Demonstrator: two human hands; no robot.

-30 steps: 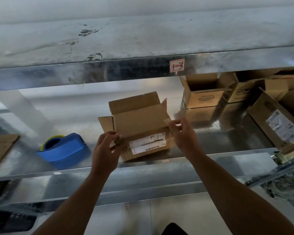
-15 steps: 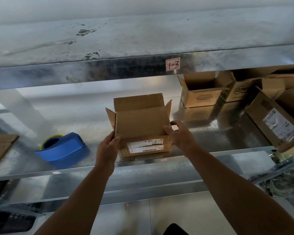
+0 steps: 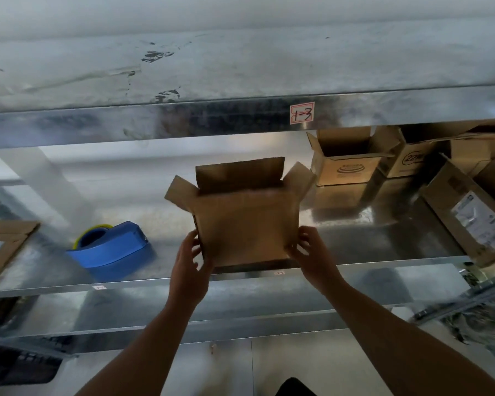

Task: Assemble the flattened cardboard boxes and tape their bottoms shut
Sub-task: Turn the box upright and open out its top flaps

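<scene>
1. The left fingers [image 3: 194,242] are curling round the lower left corner of the cardboard box [image 3: 246,224], with the thumb lying on its near face. Their tips are going out of sight behind the box's left side.
2. The right fingers [image 3: 305,238] are bending round the lower right corner in the same way. How far they reach along the hidden side cannot be told.
3. The left hand [image 3: 187,262] and right hand [image 3: 312,254] are both gripping the box from below, one at each bottom corner.
4. The box is blurring, so any print on its near face is unreadable. Its underside is hidden, and whether it is resting on the metal shelf [image 3: 369,241] or being held just above it cannot be told.
5. The box is standing at the shelf's front edge, centred between the two hands. Its opening is facing up and away, a broad plain face is turning toward the camera, and its long axis is running left to right. The rear flap is standing up and the two side flaps are splaying outward.
6. A blue tape dispenser [image 3: 112,248] is lying on the shelf to the left, apart from the box.
7. Flat cardboard [image 3: 5,241] is being cut off by the left edge.
8. Open boxes [image 3: 345,164] are sitting at the back right, and a labelled carton [image 3: 469,221] is running out of the right edge.
9. A tag [image 3: 302,113] reading 1-3 is sticking to the upper shelf's rail.
</scene>
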